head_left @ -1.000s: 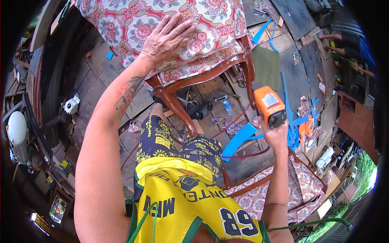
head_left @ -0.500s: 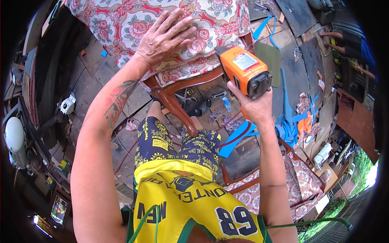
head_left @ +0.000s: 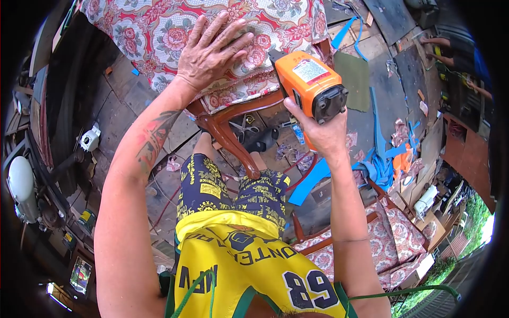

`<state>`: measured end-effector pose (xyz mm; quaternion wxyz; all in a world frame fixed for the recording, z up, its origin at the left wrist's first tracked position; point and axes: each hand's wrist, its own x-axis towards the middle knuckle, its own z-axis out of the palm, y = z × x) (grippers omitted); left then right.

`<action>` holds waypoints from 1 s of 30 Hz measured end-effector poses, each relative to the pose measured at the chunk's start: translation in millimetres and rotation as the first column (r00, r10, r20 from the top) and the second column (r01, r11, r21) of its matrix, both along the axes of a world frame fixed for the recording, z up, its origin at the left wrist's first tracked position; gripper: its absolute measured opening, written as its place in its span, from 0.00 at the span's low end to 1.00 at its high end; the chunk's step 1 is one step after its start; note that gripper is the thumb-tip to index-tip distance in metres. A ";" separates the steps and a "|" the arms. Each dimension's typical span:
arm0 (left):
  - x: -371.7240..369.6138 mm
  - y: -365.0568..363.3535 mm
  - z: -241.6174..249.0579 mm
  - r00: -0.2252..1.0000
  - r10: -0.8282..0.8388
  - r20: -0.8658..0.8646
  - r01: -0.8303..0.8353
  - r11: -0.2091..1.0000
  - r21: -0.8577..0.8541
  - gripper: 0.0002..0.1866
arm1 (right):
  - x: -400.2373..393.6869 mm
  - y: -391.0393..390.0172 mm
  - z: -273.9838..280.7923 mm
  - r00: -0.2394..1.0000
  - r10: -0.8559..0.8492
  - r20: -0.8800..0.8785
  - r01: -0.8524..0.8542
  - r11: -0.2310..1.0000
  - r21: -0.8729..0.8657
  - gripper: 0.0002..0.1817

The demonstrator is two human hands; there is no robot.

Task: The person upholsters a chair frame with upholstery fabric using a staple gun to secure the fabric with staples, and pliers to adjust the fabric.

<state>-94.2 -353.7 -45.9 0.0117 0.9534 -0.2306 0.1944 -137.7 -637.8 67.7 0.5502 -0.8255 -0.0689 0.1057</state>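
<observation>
At the top of the frame, the left hand lies spread on floral upholstery over a carved wooden chair frame. Right of it, the right hand grips an orange staple gun, its nose at the fabric's edge. Scissors lie on the floor near the centre; a second floral-covered piece sits at lower right.

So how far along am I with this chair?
Floral fabric already covers the chair. Your left hand lies flat on it; your right hand holds the orange staple gun near its edge. Fastening there may remain; the rumpled cover on the other frame looks unfinished.
</observation>
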 end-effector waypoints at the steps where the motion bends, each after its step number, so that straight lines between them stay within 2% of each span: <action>1: 1.2 1.3 -0.2 1.000 0.002 0.003 -0.002 1.000 0.001 0.25 | 0.6 1.5 -0.4 0.999 -0.002 -0.034 0.002 1.000 0.000 0.15; 3: 1.6 1.8 -0.9 1.000 -0.012 0.006 0.012 0.999 -0.033 0.26 | 1.1 4.4 -1.7 0.998 0.002 -0.070 -0.002 1.000 -0.007 0.15; 5: 2.8 2.4 -1.0 1.000 -0.009 0.008 0.009 0.999 -0.040 0.26 | 1.4 9.7 -4.7 0.987 -0.058 -0.150 0.064 0.997 0.035 0.15; 9: 0.9 3.0 1.4 0.999 -0.030 0.035 0.032 0.997 -0.066 0.27 | 0.0 13.2 -1.8 0.987 -0.062 -0.147 0.058 0.998 -0.034 0.14; 11: -0.7 0.7 2.3 0.999 -0.038 0.022 0.038 0.999 -0.025 0.27 | -10.6 6.6 -4.4 0.999 -0.020 0.050 0.023 0.998 -0.055 0.19; 12: -3.0 -2.4 2.2 0.999 -0.035 0.004 0.035 0.999 0.010 0.28 | -21.9 -10.4 -14.1 0.986 0.108 0.129 -0.077 0.972 -0.220 0.16; 14: -5.2 -11.4 4.6 0.996 -0.086 -0.002 0.086 0.996 0.018 0.26 | -45.0 -26.3 -18.5 0.997 0.010 0.082 0.009 0.973 -0.232 0.13; 16: -7.1 -17.8 5.3 0.999 -0.039 0.033 0.039 0.999 0.006 0.24 | -69.0 -44.8 -19.3 0.997 -0.070 0.042 0.075 0.987 -0.141 0.13; 18: -10.2 -21.0 4.9 0.996 -0.074 0.046 0.069 0.992 0.107 0.28 | -93.6 -64.3 -24.0 0.990 -0.099 0.101 0.122 0.959 -0.254 0.14; 19: -15.7 -27.6 10.1 0.999 -0.044 -0.003 0.044 0.999 0.016 0.31 | -106.9 -67.5 -26.0 0.978 -0.145 0.152 0.186 0.934 -0.304 0.15; 20: -16.6 -34.0 13.5 0.999 -0.017 -0.050 0.014 0.997 -0.071 0.35 | -114.1 -76.6 -23.4 0.987 -0.145 0.074 0.158 0.960 -0.231 0.19; 21: -18.6 -38.7 9.3 0.999 -0.016 -0.046 0.011 0.994 -0.109 0.44 | -125.1 -81.4 -24.9 0.972 -0.236 0.002 0.233 0.956 -0.179 0.17; 22: -20.4 -43.8 9.9 0.998 -0.035 -0.051 0.031 0.996 -0.078 0.44 | -136.8 -86.7 -27.3 0.944 -0.319 -0.081 0.307 0.942 -0.133 0.15; 24: -22.5 -50.7 11.3 0.996 0.083 -0.034 -0.083 0.997 -0.004 0.45 | -148.3 -101.3 -31.2 0.970 -0.188 0.154 0.232 0.904 -0.358 0.12; 25: -21.3 -51.0 10.8 0.996 0.088 -0.014 -0.087 0.994 0.064 0.40 | -156.1 -109.1 -34.4 0.966 -0.152 0.209 0.229 0.877 -0.422 0.12; 26: -21.5 -51.3 11.2 0.998 0.068 -0.016 -0.066 0.994 0.090 0.40 | -166.4 -115.1 -40.1 0.962 -0.185 0.202 0.256 0.869 -0.422 0.13; 28: -22.5 -55.3 13.1 0.995 0.096 0.022 -0.099 0.979 0.179 0.31 | -183.6 -125.0 -49.7 0.933 -0.352 0.075 0.359 0.893 -0.271 0.13; 29: -18.8 -53.0 17.6 0.998 0.061 0.008 -0.061 0.996 0.067 0.24 | -188.4 -131.0 -51.2 0.944 -0.308 0.119 0.330 0.894 -0.302 0.13; 30: -18.2 -57.2 24.9 0.998 0.058 -0.028 -0.059 0.996 -0.064 0.20 | -193.0 -130.1 -53.8 0.906 -0.410 0.106 0.423 0.873 -0.243 0.12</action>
